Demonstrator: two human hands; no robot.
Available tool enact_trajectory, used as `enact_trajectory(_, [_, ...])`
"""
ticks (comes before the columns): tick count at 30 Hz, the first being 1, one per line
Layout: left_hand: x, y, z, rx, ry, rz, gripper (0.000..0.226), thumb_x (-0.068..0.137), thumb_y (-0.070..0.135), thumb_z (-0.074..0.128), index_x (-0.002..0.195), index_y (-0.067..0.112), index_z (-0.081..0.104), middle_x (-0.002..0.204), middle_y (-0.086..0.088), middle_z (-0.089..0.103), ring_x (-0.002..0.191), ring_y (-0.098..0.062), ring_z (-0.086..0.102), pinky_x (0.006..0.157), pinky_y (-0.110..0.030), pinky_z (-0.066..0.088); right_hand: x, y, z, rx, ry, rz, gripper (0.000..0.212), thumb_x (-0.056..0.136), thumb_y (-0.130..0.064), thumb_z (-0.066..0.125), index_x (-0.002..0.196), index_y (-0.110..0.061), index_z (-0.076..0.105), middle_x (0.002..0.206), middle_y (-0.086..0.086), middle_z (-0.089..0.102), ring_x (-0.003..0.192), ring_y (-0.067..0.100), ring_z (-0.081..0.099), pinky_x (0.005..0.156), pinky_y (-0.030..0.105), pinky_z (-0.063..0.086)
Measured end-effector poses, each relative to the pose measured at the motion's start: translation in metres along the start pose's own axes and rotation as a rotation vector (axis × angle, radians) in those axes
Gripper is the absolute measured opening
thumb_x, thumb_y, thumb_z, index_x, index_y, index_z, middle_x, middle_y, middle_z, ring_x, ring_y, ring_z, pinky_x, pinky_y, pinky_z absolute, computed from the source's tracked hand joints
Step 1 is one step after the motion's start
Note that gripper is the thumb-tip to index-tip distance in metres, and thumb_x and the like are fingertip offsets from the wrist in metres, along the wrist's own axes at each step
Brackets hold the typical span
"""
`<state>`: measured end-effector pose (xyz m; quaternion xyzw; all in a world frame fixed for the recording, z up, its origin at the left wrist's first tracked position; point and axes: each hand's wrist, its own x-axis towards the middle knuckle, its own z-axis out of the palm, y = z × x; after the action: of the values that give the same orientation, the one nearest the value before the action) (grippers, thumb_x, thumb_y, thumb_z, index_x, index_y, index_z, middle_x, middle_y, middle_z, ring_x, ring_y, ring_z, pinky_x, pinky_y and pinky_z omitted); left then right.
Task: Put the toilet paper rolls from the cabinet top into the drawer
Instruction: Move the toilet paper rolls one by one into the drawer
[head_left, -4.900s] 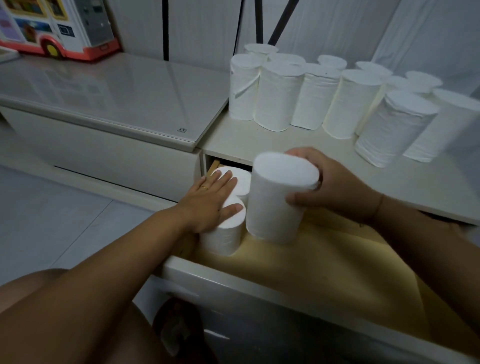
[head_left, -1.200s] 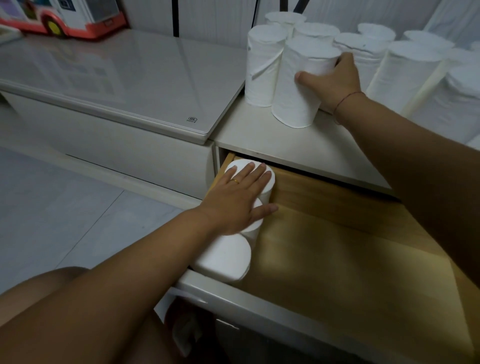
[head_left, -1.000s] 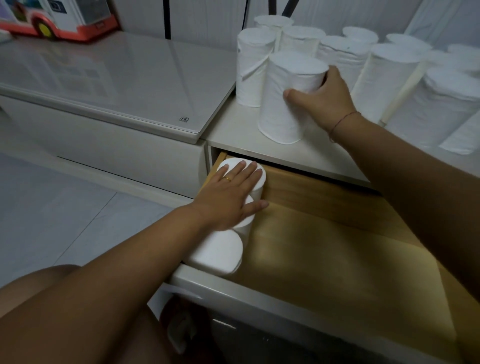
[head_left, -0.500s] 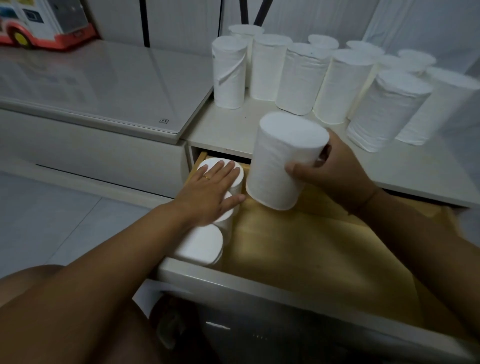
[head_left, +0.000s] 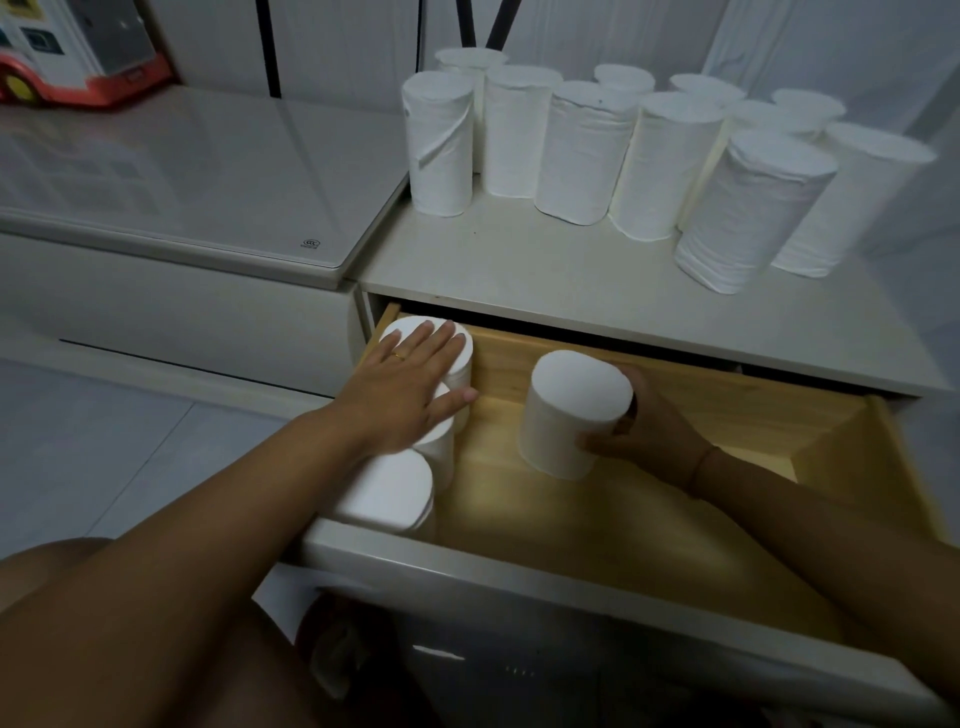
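Now roll inside right grip

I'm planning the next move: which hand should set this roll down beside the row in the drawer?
Right. The right hand already grips the roll above the drawer floor, while the left hand lies flat on the row.

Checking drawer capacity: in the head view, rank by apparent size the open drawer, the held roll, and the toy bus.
1. Open drawer, clearly largest.
2. Held roll in the right hand.
3. Toy bus: unsure, since it is cropped by the frame and farther away.
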<state>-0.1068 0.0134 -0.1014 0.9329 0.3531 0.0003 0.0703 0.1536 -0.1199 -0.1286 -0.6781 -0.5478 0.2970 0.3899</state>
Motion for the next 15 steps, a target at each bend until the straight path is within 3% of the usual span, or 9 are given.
enact_trajectory(3, [0.001,0.0,-0.001,-0.017,-0.01,-0.005,0.069,0.095,0.057,0.022,0.152,0.024,0.001,0.16,0.004,-0.007,0.146,-0.012,-0.009,0.118,-0.036,-0.005,0.0,0.001,-0.002,0.052,-0.043,0.065,0.083,0.062,-0.009,0.084,0.132,-0.019,0.041,0.128,-0.002,0.05,0.116,0.018,0.05,0.085,0.027,0.05])
enact_trajectory(8, [0.005,0.004,-0.002,-0.068,-0.02,0.027,0.07,0.095,0.056,0.024,0.152,0.023,0.002,0.16,0.005,-0.007,0.146,-0.01,-0.01,0.118,-0.034,-0.004,-0.004,0.006,0.001,0.05,-0.032,0.222,0.062,0.073,-0.02,0.076,0.127,-0.026,0.045,0.109,-0.01,0.056,0.105,0.017,0.053,0.063,0.02,0.046])
enact_trajectory(12, [0.011,0.011,0.0,-0.099,-0.033,0.079,0.072,0.093,0.059,0.025,0.151,0.024,0.003,0.16,0.007,-0.006,0.145,-0.008,-0.01,0.116,-0.031,-0.007,0.003,0.004,0.005,0.07,-0.031,0.244,0.063,0.075,-0.015,0.075,0.13,-0.022,0.046,0.11,-0.002,0.059,0.098,0.018,0.055,0.072,0.028,0.048])
enact_trajectory(15, [0.015,0.015,0.001,-0.108,-0.041,0.106,0.08,0.085,0.066,0.017,0.151,0.024,0.004,0.16,0.007,-0.005,0.145,-0.008,-0.01,0.116,-0.031,-0.007,0.007,0.001,0.01,0.082,-0.038,0.23,0.068,0.073,-0.013,0.076,0.133,-0.022,0.045,0.118,0.0,0.06,0.105,0.017,0.056,0.082,0.03,0.047])
